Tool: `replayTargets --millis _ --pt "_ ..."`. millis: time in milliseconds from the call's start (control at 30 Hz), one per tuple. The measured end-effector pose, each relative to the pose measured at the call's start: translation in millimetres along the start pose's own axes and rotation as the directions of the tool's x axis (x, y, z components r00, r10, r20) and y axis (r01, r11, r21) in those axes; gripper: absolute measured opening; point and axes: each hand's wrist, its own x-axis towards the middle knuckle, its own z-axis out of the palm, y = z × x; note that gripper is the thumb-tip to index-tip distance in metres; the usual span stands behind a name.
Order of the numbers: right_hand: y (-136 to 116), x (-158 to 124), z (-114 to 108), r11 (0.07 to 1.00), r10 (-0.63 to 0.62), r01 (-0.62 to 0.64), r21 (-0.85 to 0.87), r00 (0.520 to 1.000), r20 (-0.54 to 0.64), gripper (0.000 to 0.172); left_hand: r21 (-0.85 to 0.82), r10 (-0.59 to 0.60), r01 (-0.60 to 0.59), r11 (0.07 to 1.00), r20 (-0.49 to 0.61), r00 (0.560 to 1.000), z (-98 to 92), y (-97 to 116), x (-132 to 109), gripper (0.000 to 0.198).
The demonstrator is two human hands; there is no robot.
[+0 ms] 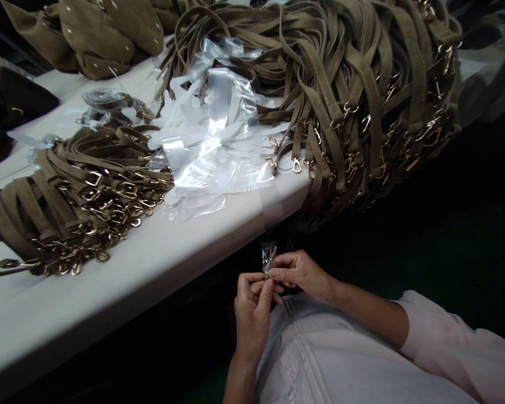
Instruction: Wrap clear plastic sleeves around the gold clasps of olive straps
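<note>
Just off the table's front edge, both my hands meet at a small gold-coloured metal clasp (271,253) partly covered by clear plastic film (265,251). My left hand (255,300) pinches its lower end between thumb and forefinger. From the other side my right hand (305,275) is closed on it, thumb and forefinger pressed together. Fingers hide the lower part, so I cannot tell whether a strap is attached.
A white table (172,247) runs diagonally across the view. Long olive straps (320,73) with gold clasps hang over its edge at right. Shorter straps (79,196) lie at left, clear plastic pieces (219,140) between. Olive bags (105,39) stand behind; dark bags (19,101) sit far left.
</note>
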Motion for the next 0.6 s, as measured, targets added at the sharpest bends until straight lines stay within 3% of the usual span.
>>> replayTargets --millis 133,267,367,467,500,533,600 --pt "-25 -5 2 0.989 -0.079 0.078 0.125 0.997 -0.001 0.034 -0.049 0.127 -0.122 0.991 0.117 0.985 -4.5 5 8 0.036" --pt "-71 -29 -2 0.959 -0.222 0.248 0.134 0.958 -0.184 0.028 0.142 0.283 -0.335 0.931 0.295 0.913 -7.8 10 16 0.013" --pt "-116 -50 -11 0.883 -0.399 0.458 0.101 0.847 -0.352 0.027 0.172 0.295 -0.386 0.906 0.396 0.870 -7.6 10 16 0.013" --pt "-154 -63 -24 0.738 -0.585 0.674 0.029 0.661 -0.469 0.025 0.170 0.164 -0.276 0.946 0.480 0.861 -20.7 15 1 0.025" --pt "-161 -64 -27 0.708 -0.615 0.706 0.010 0.623 -0.484 0.024 0.195 0.120 -0.238 0.951 0.477 0.871 -30.7 18 -8 0.030" --pt "-165 -63 -30 0.701 -0.621 0.714 0.007 0.615 -0.486 0.023 0.241 0.092 -0.217 0.946 0.444 0.891 -43.6 23 -19 0.035" --pt "-159 -58 -31 0.763 -0.549 0.644 0.059 0.694 -0.467 0.023 0.388 0.129 -0.227 0.893 0.262 0.956 -76.0 35 -45 0.043"
